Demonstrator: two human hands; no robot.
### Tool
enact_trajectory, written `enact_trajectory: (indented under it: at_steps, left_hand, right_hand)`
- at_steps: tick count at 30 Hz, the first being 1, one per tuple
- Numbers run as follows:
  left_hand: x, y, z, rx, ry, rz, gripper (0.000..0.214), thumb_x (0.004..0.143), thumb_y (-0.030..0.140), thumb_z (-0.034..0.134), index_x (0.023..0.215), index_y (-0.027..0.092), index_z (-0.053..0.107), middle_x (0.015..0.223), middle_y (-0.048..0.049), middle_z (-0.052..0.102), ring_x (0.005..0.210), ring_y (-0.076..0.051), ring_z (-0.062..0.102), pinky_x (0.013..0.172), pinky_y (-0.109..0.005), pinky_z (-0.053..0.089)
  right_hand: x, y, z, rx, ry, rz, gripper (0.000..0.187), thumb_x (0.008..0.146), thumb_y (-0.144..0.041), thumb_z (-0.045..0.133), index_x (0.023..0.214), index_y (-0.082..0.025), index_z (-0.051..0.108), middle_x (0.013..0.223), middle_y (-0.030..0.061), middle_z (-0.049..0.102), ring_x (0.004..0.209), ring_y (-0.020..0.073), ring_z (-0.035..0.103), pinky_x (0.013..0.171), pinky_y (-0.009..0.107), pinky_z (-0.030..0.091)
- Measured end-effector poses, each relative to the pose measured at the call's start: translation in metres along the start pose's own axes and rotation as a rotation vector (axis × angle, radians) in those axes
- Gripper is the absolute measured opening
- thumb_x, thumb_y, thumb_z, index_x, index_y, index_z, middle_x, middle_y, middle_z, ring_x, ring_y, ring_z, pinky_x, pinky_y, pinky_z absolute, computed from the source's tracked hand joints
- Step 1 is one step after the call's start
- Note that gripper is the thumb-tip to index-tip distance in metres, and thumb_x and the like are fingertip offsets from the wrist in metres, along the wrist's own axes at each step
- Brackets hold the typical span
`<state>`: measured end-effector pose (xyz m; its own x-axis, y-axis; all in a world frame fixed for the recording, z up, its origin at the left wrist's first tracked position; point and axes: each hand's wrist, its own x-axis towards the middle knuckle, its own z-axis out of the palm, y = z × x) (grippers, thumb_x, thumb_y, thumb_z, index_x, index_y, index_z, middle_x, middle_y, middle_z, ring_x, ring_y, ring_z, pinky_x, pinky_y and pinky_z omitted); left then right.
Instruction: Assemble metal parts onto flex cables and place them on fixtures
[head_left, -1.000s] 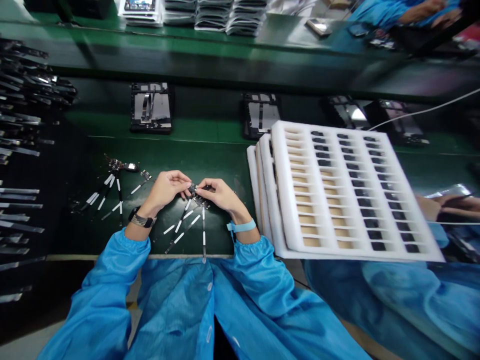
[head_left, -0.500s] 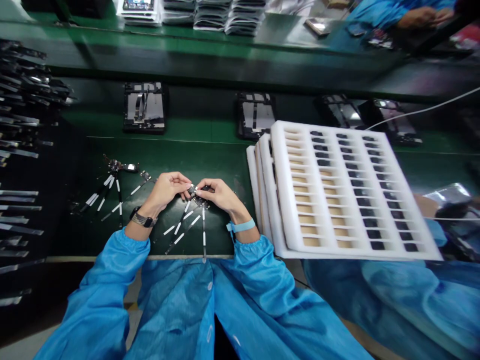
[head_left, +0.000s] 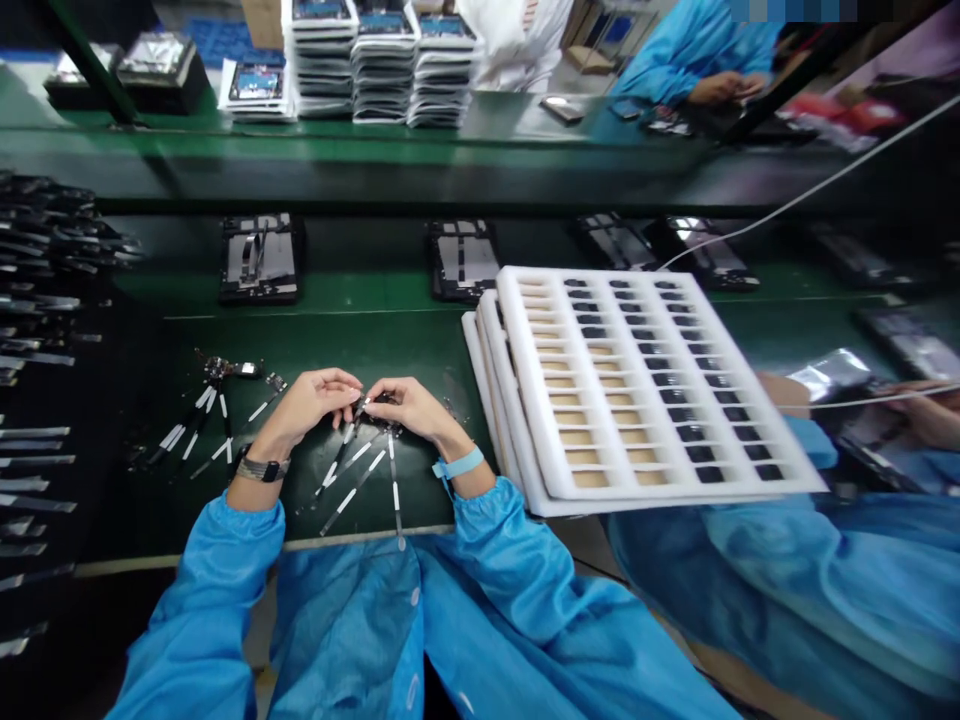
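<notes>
My left hand [head_left: 311, 398] and my right hand [head_left: 409, 405] meet over the green mat [head_left: 375, 330], both pinched on a small dark connector part [head_left: 369, 403] at the head of a flex cable. Several thin black flex cables with white tabs [head_left: 358, 468] fan out from under my fingers toward me. A second bundle of the same cables [head_left: 206, 415] lies on the mat left of my left hand. I wear blue sleeves, a watch on the left wrist and a blue strap on the right.
A stack of white foam trays [head_left: 637, 385] with slots of small dark parts stands right of my hands. Open device frames [head_left: 259, 258] ride the belt behind. Dark strips [head_left: 37, 330] fill the left. Another person's blue sleeve [head_left: 810, 440] is at the right.
My hands hold the same pinch on the part. The view has tilted up, so everything sits lower in the picture and more of the far bench shows.
</notes>
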<state>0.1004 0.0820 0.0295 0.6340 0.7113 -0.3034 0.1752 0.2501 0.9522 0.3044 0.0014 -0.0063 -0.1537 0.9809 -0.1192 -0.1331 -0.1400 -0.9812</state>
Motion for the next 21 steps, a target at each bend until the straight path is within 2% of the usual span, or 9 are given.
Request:
enact_trajectory:
  at_steps: [3, 5, 11, 18, 21]
  left_hand:
    - [0.0, 0.006, -0.002, 0.065, 0.009, -0.032, 0.036, 0.073, 0.041, 0.093, 0.09, 0.013, 0.079, 0.06, -0.0042, 0.07, 0.051, -0.014, 0.062, 0.047, -0.021, 0.046]
    - [-0.001, 0.013, -0.003, 0.097, 0.017, -0.044, 0.034, 0.071, 0.04, 0.094, 0.082, 0.013, 0.078, 0.059, -0.0054, 0.07, 0.051, -0.014, 0.062, 0.046, -0.02, 0.044]
    - [-0.01, 0.046, -0.006, 0.224, 0.091, -0.007, 0.03, 0.068, 0.036, 0.093, 0.078, 0.013, 0.077, 0.062, -0.0054, 0.07, 0.054, -0.013, 0.061, 0.045, -0.02, 0.04]
    - [-0.009, 0.079, 0.0, 0.334, 0.08, -0.016, 0.028, 0.068, 0.036, 0.093, 0.079, 0.014, 0.079, 0.063, -0.0045, 0.069, 0.054, -0.013, 0.06, 0.05, -0.023, 0.045]
    - [-0.009, 0.088, 0.002, 0.339, 0.099, -0.004, 0.027, 0.069, 0.036, 0.092, 0.079, 0.014, 0.078, 0.063, -0.004, 0.068, 0.052, -0.012, 0.059, 0.049, -0.023, 0.045]
  right_hand:
    - [0.0, -0.002, 0.0, 0.043, -0.014, 0.032, 0.047, 0.07, -0.056, 0.094, 0.09, -0.018, 0.074, 0.069, -0.0011, 0.067, 0.056, 0.0123, 0.055, 0.053, 0.025, 0.041]
    - [0.0, -0.003, 0.0, 0.076, -0.016, 0.046, 0.047, 0.07, -0.054, 0.095, 0.092, -0.018, 0.073, 0.067, -0.0012, 0.067, 0.053, 0.0127, 0.056, 0.05, 0.025, 0.041]
    - [-0.001, -0.005, 0.002, 0.197, 0.013, -0.021, 0.043, 0.075, -0.047, 0.093, 0.097, -0.017, 0.074, 0.075, 0.0027, 0.075, 0.05, 0.0117, 0.061, 0.044, 0.023, 0.042]
    - [-0.001, -0.007, 0.003, 0.411, 0.036, -0.057, 0.046, 0.075, -0.048, 0.096, 0.103, -0.018, 0.076, 0.086, 0.0062, 0.082, 0.058, 0.015, 0.072, 0.047, 0.022, 0.05]
    - [0.002, -0.004, 0.002, 0.471, 0.099, -0.048, 0.047, 0.072, -0.05, 0.097, 0.099, -0.018, 0.076, 0.084, 0.0067, 0.081, 0.061, 0.0168, 0.074, 0.048, 0.023, 0.053]
